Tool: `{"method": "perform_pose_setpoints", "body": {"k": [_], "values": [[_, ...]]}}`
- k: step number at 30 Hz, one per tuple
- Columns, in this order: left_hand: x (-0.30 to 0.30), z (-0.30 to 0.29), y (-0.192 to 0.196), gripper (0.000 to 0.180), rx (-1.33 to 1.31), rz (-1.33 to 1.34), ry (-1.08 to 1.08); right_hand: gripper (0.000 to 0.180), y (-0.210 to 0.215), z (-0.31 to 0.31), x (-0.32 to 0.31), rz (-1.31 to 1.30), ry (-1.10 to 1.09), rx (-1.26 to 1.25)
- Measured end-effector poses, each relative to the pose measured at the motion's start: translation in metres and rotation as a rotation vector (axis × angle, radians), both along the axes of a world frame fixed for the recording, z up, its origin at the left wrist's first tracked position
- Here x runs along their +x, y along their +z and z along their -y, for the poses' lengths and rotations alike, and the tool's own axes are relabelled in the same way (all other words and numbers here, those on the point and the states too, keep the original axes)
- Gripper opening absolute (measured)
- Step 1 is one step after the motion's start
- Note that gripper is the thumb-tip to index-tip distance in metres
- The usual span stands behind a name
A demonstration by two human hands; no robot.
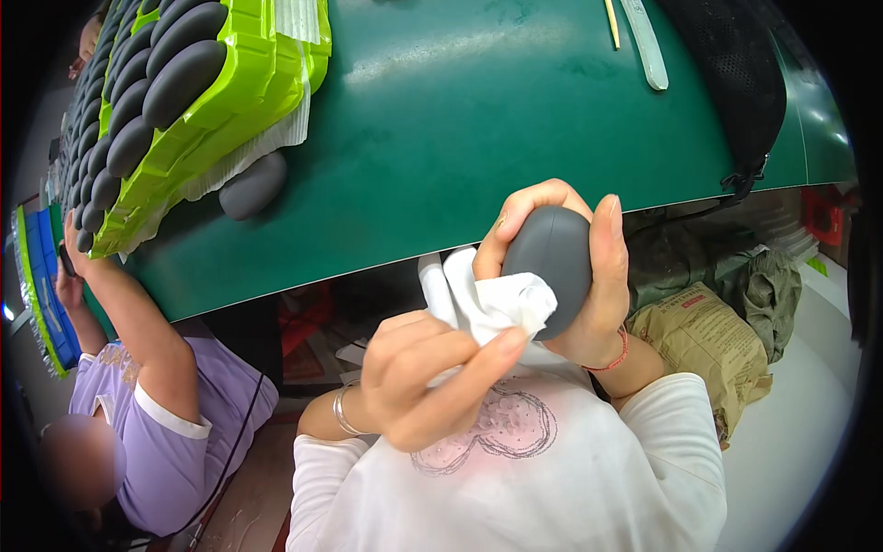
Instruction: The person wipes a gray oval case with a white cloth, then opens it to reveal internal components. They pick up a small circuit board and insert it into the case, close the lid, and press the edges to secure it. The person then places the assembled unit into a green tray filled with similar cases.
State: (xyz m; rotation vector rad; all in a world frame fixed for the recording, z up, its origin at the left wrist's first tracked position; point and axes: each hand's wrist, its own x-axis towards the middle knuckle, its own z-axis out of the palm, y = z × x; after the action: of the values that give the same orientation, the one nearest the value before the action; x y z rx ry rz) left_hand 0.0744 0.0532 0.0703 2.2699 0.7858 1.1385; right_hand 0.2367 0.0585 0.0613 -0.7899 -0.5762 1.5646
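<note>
My right hand holds up a smooth dark grey oval piece in front of my chest, thumb on its right side and fingers behind its left. A thin line runs down its upper face. A bunched white cloth is pinched in my left hand and lies against the lower left of the oval piece. Part of the cloth hangs behind my left fingers. Another grey oval piece lies alone on the green table, beside a stack of bright green trays.
Several similar ovals fill the top tray. At left, a co-worker in a lavender shirt reaches to the stack. A whitish strip, a thin stick and a black mesh bag lie far right. A brown paper sack stands below.
</note>
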Motion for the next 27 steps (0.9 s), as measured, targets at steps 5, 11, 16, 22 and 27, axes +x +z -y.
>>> {"method": "perform_pose_setpoints", "body": {"k": [5,11,16,22,27], "values": [[0.011,-0.007,0.001,0.05,0.128,-0.155,0.025,0.054,-0.011,0.01,0.001,0.309,-0.057,0.106],[0.013,-0.004,-0.006,0.053,0.093,-0.149,0.011,0.054,-0.015,0.014,0.003,0.313,-0.079,0.034],[0.014,0.001,-0.013,0.055,0.061,-0.134,0.047,0.052,-0.012,0.011,0.003,0.307,-0.062,0.007],[0.015,0.01,-0.013,0.055,-0.039,-0.125,0.034,0.051,-0.013,0.017,0.003,0.272,-0.066,-0.03],[0.012,-0.015,-0.011,0.044,-0.124,-0.009,0.155,0.051,0.003,0.022,-0.012,0.245,-0.024,-0.126]]}}
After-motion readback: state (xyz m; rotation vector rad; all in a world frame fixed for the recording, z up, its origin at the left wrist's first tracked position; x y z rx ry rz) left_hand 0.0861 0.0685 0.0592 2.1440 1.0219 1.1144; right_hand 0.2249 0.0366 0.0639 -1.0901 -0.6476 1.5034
